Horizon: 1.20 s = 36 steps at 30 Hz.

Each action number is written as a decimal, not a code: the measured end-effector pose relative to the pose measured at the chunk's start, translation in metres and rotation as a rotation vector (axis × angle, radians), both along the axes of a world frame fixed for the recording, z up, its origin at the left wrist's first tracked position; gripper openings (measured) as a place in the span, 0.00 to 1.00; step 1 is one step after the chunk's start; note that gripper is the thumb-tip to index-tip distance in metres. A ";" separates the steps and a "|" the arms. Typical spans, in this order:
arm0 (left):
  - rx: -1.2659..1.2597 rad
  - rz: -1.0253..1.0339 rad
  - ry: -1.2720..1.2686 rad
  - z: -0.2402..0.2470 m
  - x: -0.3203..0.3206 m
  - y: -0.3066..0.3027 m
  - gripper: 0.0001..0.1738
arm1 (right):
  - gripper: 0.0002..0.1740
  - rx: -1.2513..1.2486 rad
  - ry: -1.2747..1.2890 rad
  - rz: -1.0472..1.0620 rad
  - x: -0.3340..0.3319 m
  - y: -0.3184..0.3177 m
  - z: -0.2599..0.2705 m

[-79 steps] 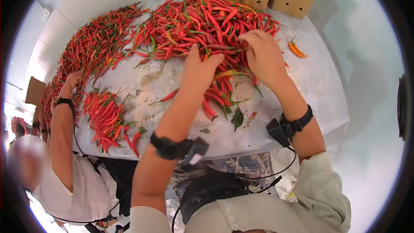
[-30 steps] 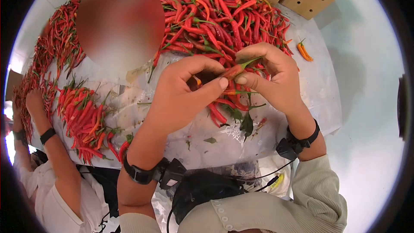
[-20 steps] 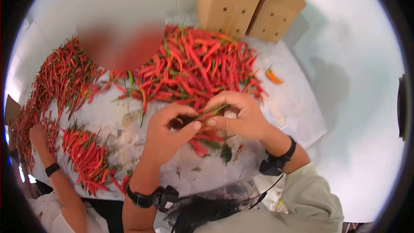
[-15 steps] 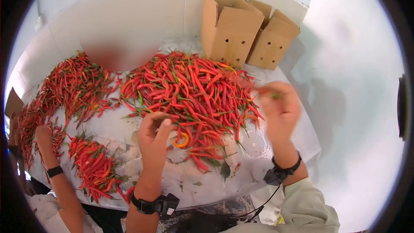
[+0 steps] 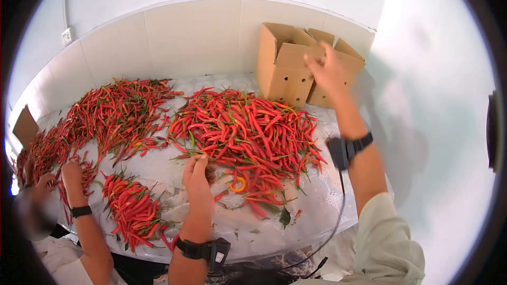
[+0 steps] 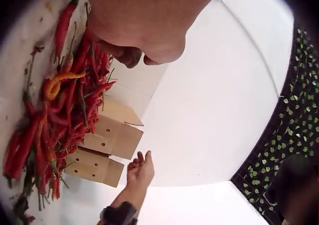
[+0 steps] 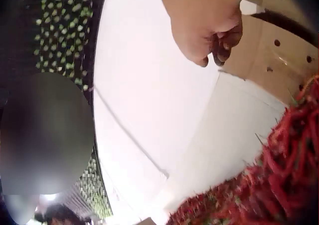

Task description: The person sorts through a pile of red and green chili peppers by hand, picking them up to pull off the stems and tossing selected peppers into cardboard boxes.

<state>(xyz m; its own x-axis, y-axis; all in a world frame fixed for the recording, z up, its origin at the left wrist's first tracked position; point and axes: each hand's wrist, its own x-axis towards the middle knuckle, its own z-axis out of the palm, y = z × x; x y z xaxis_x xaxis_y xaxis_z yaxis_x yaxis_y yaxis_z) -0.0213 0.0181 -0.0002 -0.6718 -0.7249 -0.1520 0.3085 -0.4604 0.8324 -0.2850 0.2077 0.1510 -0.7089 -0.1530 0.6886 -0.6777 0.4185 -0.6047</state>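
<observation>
My right hand [image 5: 326,69] is raised in front of the near cardboard box [image 5: 289,76], its fingers loosely bent and nothing visible in them. In the right wrist view the same hand [image 7: 212,30] hangs beside the box's side. My left hand [image 5: 197,177] is low over the white-covered table, at the front left of the large heap of red chilies [image 5: 248,126]. Its fingers curl loosely, with no chili showing in them in the left wrist view. A curled orange chili [image 5: 238,184] lies right of it. The inside of the left fingers is partly hidden.
A second cardboard box [image 5: 343,71] stands right of the first. Another long heap of darker chilies [image 5: 119,113] runs along the left, with a smaller pile [image 5: 132,208] in front. At far left another person's hand [image 5: 73,177] works in the chilies. A cable [image 5: 340,211] hangs from my right wrist.
Both hands pinched a chili together, then parted. The right hand carried it right and up to the boxes and now shows nothing held. The left hand stayed low. The view tilted up.
</observation>
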 end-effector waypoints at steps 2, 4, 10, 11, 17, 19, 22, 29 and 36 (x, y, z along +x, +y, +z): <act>0.038 -0.001 -0.025 0.007 0.000 0.003 0.03 | 0.20 0.021 -0.063 0.114 0.027 0.000 -0.036; 0.017 -0.032 -0.057 0.006 0.002 0.006 0.03 | 0.17 0.034 -0.214 0.289 0.054 0.003 -0.069; 0.006 -0.097 -0.085 0.005 0.002 0.003 0.03 | 0.11 0.147 -0.266 0.408 0.131 -0.001 -0.128; 0.015 -0.111 -0.100 0.006 0.002 0.002 0.04 | 0.11 0.202 -0.237 0.424 0.144 0.000 -0.125; -0.054 -0.181 -0.102 0.004 0.003 0.006 0.04 | 0.13 0.491 0.168 0.632 0.171 -0.017 -0.141; -0.052 -0.180 -0.108 0.007 0.004 0.009 0.05 | 0.14 0.583 0.089 0.646 0.182 -0.024 -0.141; -0.059 -0.195 -0.115 0.007 0.003 0.012 0.06 | 0.13 0.770 0.107 0.650 0.184 -0.032 -0.146; -0.085 -0.221 -0.086 0.008 0.005 0.013 0.07 | 0.12 0.456 0.114 0.819 0.182 -0.030 -0.153; -0.014 -0.111 -0.131 0.012 0.000 0.015 0.04 | 0.10 -0.267 -0.574 0.749 0.140 0.021 -0.115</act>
<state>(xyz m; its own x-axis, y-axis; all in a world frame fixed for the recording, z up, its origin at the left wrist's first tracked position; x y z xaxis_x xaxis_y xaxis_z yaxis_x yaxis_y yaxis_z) -0.0214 0.0334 0.0119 -0.7228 -0.6503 -0.2338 0.1447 -0.4733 0.8689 -0.1452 0.2282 0.0356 -0.7297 -0.5892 0.3469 -0.2855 -0.1984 -0.9376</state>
